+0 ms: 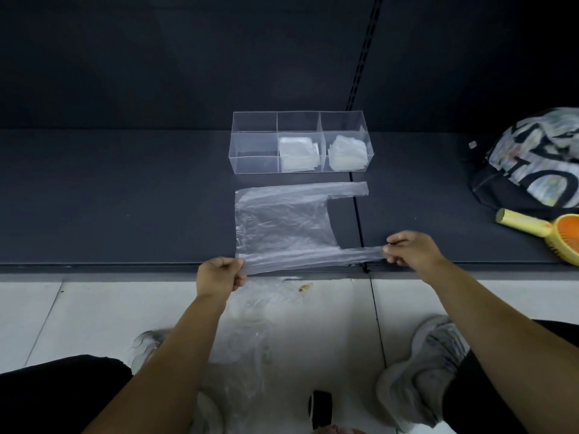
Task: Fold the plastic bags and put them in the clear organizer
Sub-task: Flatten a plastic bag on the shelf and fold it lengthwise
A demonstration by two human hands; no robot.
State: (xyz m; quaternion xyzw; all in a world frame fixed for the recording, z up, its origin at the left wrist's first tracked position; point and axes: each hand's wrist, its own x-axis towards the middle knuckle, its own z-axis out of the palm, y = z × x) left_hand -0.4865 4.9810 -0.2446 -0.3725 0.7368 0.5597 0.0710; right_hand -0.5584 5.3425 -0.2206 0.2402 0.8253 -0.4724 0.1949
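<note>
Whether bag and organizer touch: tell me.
Apart. Head view shows a strip of shelf between the organizer and the bag.

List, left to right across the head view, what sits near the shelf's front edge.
In order: left hand, gripping the bag's corner → plastic bag → right hand, pinching its handle → yellow-handled orange tool.

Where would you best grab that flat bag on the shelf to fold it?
By both ends of its near edge, from the front: the left hand pinches the bottom corner, the right hand the handle tip. The plastic bag lies flat, so a taut edge should fold evenly.
</note>
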